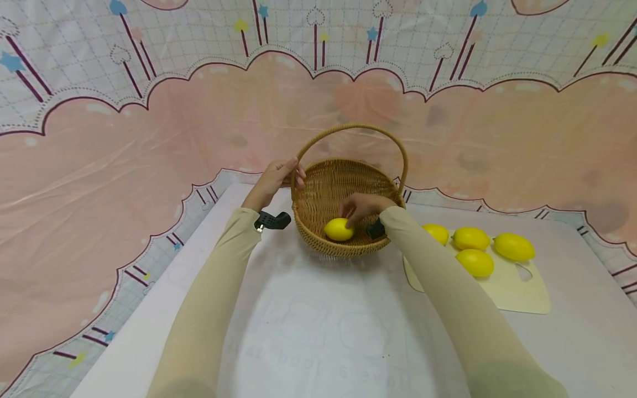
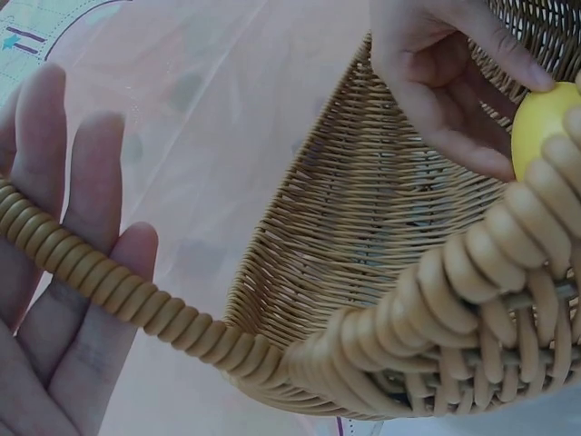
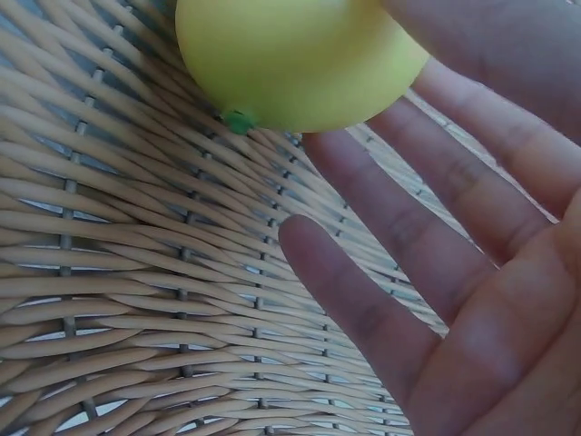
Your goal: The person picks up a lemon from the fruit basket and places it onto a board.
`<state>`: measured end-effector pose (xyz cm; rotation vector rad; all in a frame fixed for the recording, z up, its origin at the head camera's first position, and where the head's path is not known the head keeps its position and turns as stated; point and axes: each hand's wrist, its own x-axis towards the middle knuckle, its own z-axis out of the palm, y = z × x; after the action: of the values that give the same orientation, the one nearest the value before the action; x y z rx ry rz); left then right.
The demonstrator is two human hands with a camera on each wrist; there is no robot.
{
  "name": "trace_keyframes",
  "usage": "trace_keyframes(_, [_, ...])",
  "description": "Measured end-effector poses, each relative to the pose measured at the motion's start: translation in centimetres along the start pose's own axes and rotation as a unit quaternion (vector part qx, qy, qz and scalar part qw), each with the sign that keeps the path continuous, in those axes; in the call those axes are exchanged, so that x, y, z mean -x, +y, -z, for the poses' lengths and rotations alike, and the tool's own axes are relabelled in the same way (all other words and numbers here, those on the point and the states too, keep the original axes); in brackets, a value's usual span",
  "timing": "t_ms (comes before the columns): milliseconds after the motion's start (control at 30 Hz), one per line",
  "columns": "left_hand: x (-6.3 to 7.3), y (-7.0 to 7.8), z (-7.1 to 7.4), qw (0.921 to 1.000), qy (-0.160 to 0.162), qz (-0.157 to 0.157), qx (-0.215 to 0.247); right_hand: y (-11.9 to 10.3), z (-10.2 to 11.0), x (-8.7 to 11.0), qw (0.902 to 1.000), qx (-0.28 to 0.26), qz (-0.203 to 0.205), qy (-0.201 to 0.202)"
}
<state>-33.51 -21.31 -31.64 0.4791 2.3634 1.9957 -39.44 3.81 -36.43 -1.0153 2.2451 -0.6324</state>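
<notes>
A tan wicker basket (image 1: 343, 177) with a tall arched handle (image 1: 350, 126) stands on the white table. My left hand (image 1: 276, 179) holds the handle low on its left side, thumb at the front and fingers beyond it. In the left wrist view the handle crosses those fairly straight fingers (image 2: 95, 182). Inside the basket, my right hand (image 1: 365, 205) has a yellow lemon (image 1: 339, 229) between thumb and fingertips, low near the front rim. The right wrist view shows the lemon's green tip (image 3: 239, 121) facing the weave, with the remaining fingers spread beside it.
Right of the basket, a pale cream cutting board (image 1: 520, 293) lies partly behind my right sleeve, with several lemons (image 1: 514, 247) on it. A pink patterned cloth (image 1: 199, 132) hangs behind the table and along its left side.
</notes>
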Motion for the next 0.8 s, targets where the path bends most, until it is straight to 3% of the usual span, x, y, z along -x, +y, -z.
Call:
trace_keyframes(233, [0.2, 0.12, -0.05, 1.0, -0.001, -0.004, -0.006, 0.21, -0.33, -0.16, 0.998, 0.04, -0.038, -0.032])
trace_keyframes(500, [0.38, 0.14, -0.16, 0.9999, -0.001, -0.01, -0.004, 0.09, -0.43, -0.05, 0.9969, 0.019, -0.052, -0.055])
trace_keyframes(800, [0.4, 0.18, -0.19, 0.9999, -0.007, -0.014, 0.001, 0.03, -0.48, -0.12, 0.9966, 0.033, -0.027, -0.071])
